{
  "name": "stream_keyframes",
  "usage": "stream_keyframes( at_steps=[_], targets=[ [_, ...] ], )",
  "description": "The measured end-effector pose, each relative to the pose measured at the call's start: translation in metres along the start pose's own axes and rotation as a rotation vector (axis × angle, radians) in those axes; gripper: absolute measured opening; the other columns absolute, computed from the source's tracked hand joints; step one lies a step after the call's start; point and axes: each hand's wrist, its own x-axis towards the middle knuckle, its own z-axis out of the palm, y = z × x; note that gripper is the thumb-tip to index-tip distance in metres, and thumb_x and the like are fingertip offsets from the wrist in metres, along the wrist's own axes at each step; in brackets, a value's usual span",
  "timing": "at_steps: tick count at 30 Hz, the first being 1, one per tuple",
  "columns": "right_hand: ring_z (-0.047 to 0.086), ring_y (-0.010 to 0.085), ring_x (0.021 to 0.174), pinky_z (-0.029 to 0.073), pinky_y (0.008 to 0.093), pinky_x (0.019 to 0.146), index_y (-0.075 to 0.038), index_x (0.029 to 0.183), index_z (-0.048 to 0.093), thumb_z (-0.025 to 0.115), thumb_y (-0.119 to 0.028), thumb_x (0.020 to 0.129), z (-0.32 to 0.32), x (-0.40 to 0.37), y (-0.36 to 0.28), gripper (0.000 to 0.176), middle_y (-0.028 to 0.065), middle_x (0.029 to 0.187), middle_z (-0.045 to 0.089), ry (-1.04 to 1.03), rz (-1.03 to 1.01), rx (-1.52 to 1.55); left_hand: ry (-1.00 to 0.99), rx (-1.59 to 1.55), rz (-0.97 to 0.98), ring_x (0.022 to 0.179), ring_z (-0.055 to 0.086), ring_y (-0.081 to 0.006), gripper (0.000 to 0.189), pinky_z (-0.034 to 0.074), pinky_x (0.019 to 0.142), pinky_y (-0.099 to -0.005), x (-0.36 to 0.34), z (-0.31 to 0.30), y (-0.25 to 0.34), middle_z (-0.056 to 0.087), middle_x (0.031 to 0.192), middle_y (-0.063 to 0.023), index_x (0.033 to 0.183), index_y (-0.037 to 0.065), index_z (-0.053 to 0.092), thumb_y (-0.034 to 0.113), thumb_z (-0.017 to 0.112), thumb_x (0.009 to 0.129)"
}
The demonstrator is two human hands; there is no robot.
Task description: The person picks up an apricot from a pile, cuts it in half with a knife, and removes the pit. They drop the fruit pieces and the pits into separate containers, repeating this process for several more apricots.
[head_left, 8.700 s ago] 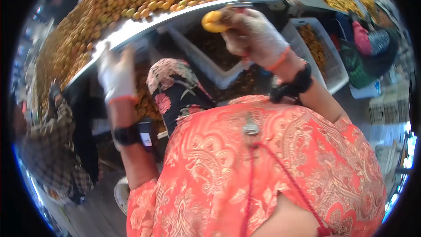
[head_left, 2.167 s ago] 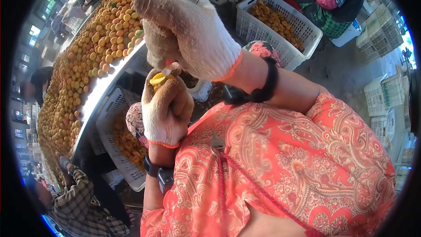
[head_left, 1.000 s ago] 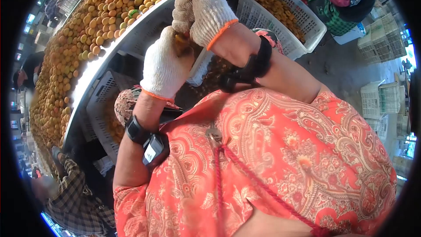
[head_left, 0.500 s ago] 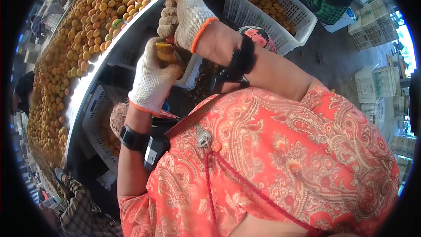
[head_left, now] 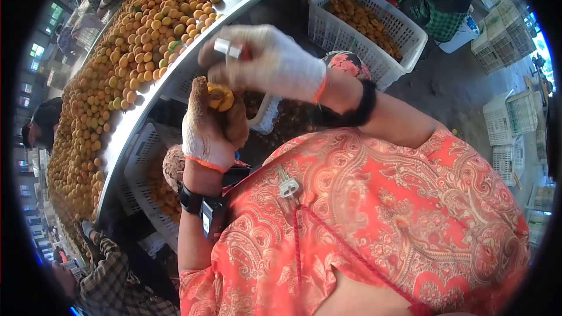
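My left hand [head_left: 211, 126], in a white knit glove with a stained brownish palm and fingers, is closed around an apricot [head_left: 220, 98]. The fruit's yellow flesh shows between thumb and fingers and looks cut open. Just above and to the right of it is my right hand [head_left: 263, 61], gloved the same way and smeared by motion. Its fingers grip a small red-and-white tool [head_left: 235, 51], too blurred to name exactly. The two hands are close together, beside the edge of a metal table [head_left: 126, 131] heaped with whole apricots [head_left: 146, 41].
A white crate [head_left: 410, 61] of orange fruit pieces stands at the upper right. Another crate [head_left: 143, 167] with fruit sits below the table edge. Stacked crates [head_left: 509, 114] line the far right. Co-workers are nearby, one in a checked sleeve [head_left: 111, 275] at the lower left.
My right hand has turned and moved down and right, lifting off the left. My left hand has tilted so the fruit's open flesh shows. The view has shifted slightly.
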Motion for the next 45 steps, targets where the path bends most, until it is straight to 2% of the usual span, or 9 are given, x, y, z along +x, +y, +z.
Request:
stream_keyframes(
  at_steps=[2, 8, 10, 15, 26, 28, 36, 42, 45],
  targets=[
    [0.067, 0.0234, 0.067, 0.053, 0.0356, 0.065, -0.008, 0.114, 0.065, 0.08, -0.022, 0.079, -0.006, -0.015, -0.003, 0.04, 0.0105, 0.073, 0.064, -0.158, -0.105, -0.679, -0.098, -0.073, -0.08, 0.036, 0.029, -0.014, 0.05, 0.022, 0.036, -0.027, 0.002, -0.007, 0.001, 0.04, 0.051, 0.0014, 0.085, 0.013, 0.058, 0.058, 0.042, 0.101],
    [0.068, 0.0349, 0.074, 0.052, 0.041, 0.064, -0.008, 0.109, 0.063, 0.077, -0.02, 0.08, -0.008, -0.013, -0.005, 0.035, 0.0139, 0.077, 0.065, -0.186, -0.25, -0.698, -0.197, 0.037, -0.052, 0.034, 0.03, -0.0155, 0.059, 0.022, 0.035, -0.0307, 0.0, -0.006, 0.004, 0.036, 0.047, 0.0021, 0.08, 0.015, 0.056, 0.068, 0.037, 0.098],
    [0.067, 0.0377, 0.076, 0.051, 0.0433, 0.064, -0.008, 0.104, 0.061, 0.075, -0.018, 0.08, -0.007, -0.015, -0.009, 0.03, 0.0141, 0.078, 0.065, -0.231, -0.214, -0.737, 0.201, 0.158, 0.113, 0.037, 0.036, -0.0155, 0.059, 0.024, 0.036, -0.0313, -0.007, 0.015, 0.0, 0.041, 0.054, 0.0023, 0.083, 0.015, 0.059, 0.07, 0.04, 0.096],
    [0.066, 0.0382, 0.085, 0.052, 0.0459, 0.072, -0.007, 0.092, 0.062, 0.074, -0.028, 0.083, -0.005, -0.017, -0.006, 0.026, 0.0152, 0.085, 0.064, -0.21, -0.246, -0.836, -0.114, -0.017, 0.018, 0.043, 0.033, -0.0128, 0.054, 0.025, 0.041, -0.0268, -0.008, -0.007, 0.002, 0.042, 0.06, 0.0029, 0.083, 0.013, 0.056, 0.065, 0.049, 0.096],
    [0.067, 0.0373, 0.085, 0.052, 0.0432, 0.072, -0.005, 0.097, 0.062, 0.072, -0.028, 0.083, -0.003, -0.011, 0.01, 0.029, 0.0161, 0.086, 0.067, -0.266, -0.165, -0.681, -0.093, -0.229, -0.001, 0.044, 0.027, -0.0097, 0.041, 0.019, 0.042, -0.0253, -0.008, -0.001, -0.006, 0.042, 0.062, 0.0038, 0.087, 0.015, 0.058, 0.054, 0.052, 0.098],
    [0.064, 0.0372, 0.08, 0.051, 0.041, 0.069, -0.005, 0.101, 0.064, 0.075, -0.024, 0.082, 0.001, -0.016, 0.004, 0.029, 0.0157, 0.084, 0.063, -0.17, -0.129, -0.689, 0.213, -0.176, 0.029, 0.043, 0.028, -0.0097, 0.043, 0.021, 0.042, -0.0258, -0.013, 0.021, -0.005, 0.042, 0.061, 0.0046, 0.09, 0.016, 0.059, 0.057, 0.051, 0.098],
    [0.064, 0.037, 0.079, 0.05, 0.0428, 0.066, -0.005, 0.094, 0.059, 0.074, -0.026, 0.082, 0.007, -0.022, 0.013, 0.029, 0.0146, 0.081, 0.062, -0.068, -0.148, -0.834, 0.241, -0.022, 0.046, 0.043, 0.032, -0.0131, 0.038, 0.028, 0.041, -0.0304, -0.007, -0.005, -0.015, 0.042, 0.058, 0.0009, 0.094, 0.014, 0.058, 0.052, 0.054, 0.097],
    [0.065, 0.0379, 0.077, 0.052, 0.0419, 0.064, -0.005, 0.097, 0.058, 0.073, -0.016, 0.084, 0.007, -0.023, 0.007, 0.023, 0.0154, 0.082, 0.063, -0.07, -0.279, -0.779, 0.19, -0.132, 0.194, 0.065, 0.059, -0.0183, 0.031, 0.041, 0.047, -0.0332, 0.0, -0.001, -0.022, 0.065, 0.084, -0.0012, 0.106, 0.016, 0.062, 0.044, 0.052, 0.098],
    [0.065, 0.0359, 0.073, 0.052, 0.0407, 0.063, -0.004, 0.098, 0.057, 0.072, -0.014, 0.087, 0.01, -0.022, 0.01, 0.02, 0.0159, 0.079, 0.063, 0.003, -0.314, -0.745, 0.116, -0.117, 0.262, 0.091, 0.068, -0.0211, 0.032, 0.054, 0.066, -0.0369, 0.0, 0.006, -0.021, 0.069, 0.104, -0.0008, 0.112, 0.017, 0.063, 0.044, 0.05, 0.099]
  ],
)
